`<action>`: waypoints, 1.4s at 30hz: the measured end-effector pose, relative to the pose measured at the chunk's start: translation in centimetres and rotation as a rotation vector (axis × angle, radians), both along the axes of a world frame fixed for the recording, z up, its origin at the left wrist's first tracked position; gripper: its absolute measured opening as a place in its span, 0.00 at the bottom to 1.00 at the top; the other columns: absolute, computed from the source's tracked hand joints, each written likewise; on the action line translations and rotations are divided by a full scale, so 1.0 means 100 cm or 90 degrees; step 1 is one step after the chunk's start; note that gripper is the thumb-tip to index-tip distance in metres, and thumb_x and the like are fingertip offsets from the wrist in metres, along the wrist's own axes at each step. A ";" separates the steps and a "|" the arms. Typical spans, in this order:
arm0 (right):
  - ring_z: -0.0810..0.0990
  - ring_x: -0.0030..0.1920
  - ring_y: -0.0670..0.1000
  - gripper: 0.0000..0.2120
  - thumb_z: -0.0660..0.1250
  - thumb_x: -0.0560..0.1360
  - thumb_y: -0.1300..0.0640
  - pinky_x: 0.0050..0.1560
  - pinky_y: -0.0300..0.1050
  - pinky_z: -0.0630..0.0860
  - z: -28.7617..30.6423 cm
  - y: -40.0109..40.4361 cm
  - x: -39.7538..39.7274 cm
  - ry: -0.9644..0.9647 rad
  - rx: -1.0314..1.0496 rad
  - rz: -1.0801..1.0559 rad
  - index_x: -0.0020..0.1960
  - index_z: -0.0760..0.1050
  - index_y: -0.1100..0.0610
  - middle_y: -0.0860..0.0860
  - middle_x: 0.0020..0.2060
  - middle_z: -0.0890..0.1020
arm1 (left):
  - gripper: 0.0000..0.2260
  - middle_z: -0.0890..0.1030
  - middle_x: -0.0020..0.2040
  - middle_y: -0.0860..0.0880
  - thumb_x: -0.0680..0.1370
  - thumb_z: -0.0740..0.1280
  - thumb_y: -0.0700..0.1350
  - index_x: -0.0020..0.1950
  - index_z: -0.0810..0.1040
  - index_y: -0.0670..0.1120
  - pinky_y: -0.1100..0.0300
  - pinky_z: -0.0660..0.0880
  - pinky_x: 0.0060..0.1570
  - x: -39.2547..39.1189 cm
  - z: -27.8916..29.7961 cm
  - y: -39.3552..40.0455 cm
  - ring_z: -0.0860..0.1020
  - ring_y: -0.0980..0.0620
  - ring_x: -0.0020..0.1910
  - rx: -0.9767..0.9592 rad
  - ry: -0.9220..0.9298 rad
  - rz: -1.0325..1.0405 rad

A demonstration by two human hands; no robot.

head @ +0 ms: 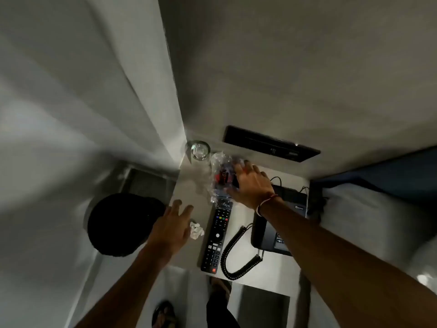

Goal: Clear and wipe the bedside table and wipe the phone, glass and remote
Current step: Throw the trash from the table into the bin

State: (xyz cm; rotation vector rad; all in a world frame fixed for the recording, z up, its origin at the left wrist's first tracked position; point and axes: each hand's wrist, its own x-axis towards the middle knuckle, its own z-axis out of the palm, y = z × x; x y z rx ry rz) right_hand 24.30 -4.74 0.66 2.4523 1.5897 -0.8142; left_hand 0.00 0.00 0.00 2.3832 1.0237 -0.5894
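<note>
1. Crinkled clear plastic, one wrapper (221, 178) with red and dark print inside, lies on the pale bedside table (189, 192); the right hand (251, 185) is on its right side, fingers curled over the plastic and thumb at its near edge, gripping it.
2. One drinking glass (200, 151) stands upright in the far left corner of the table, just beyond and left of the right hand's fingertips, close to the wrapper's far end.
3. One black remote (216, 237) lies lengthwise, its far end touching the wrapper's near edge just below the right thumb, its near end by the table's front edge.
4. One black phone (272, 235) sits under the right wrist and forearm; its single coiled cord (233, 256) loops toward the front edge, between remote and phone.
5. One small crumpled white paper scrap (196, 230) lies just right of the left hand's knuckles, between that hand and the remote.
6. Left hand (173, 229) hovers at the table's left edge, fingers spread apart and straight, holding nothing; whether the fingertips touch the surface cannot be told.
7. One round black bin (123, 224) stands on the floor, left of the left hand's fingers.
8. A thread band (266, 203) circles the right wrist.
</note>
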 end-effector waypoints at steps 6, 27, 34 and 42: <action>0.64 0.72 0.65 0.42 0.64 0.72 0.33 0.69 0.62 0.68 -0.047 0.014 0.002 -0.011 -0.052 -0.025 0.79 0.52 0.47 0.61 0.75 0.59 | 0.25 0.60 0.75 0.50 0.80 0.65 0.42 0.76 0.66 0.54 0.52 0.76 0.63 0.002 -0.045 -0.017 0.69 0.50 0.71 -0.099 0.001 0.003; 0.78 0.53 0.60 0.11 0.63 0.79 0.62 0.54 0.54 0.78 -0.059 0.001 -0.021 -0.027 0.086 -0.086 0.61 0.75 0.58 0.59 0.53 0.77 | 0.06 0.82 0.53 0.40 0.77 0.69 0.37 0.52 0.84 0.40 0.50 0.79 0.50 -0.045 -0.039 0.001 0.82 0.40 0.50 -0.001 -0.207 0.139; 0.80 0.50 0.62 0.11 0.67 0.76 0.61 0.51 0.53 0.78 -0.005 0.003 -0.053 -0.019 0.158 -0.018 0.58 0.78 0.58 0.58 0.51 0.79 | 0.06 0.80 0.51 0.41 0.79 0.66 0.39 0.50 0.81 0.38 0.45 0.77 0.49 -0.130 0.005 0.014 0.80 0.41 0.48 0.039 -0.220 0.325; 0.79 0.49 0.58 0.09 0.64 0.79 0.58 0.49 0.51 0.77 -0.006 0.008 -0.104 0.031 0.165 0.062 0.57 0.79 0.55 0.55 0.52 0.79 | 0.08 0.80 0.43 0.41 0.79 0.66 0.38 0.42 0.79 0.37 0.47 0.77 0.44 -0.175 -0.015 0.038 0.80 0.43 0.44 0.063 -0.247 0.467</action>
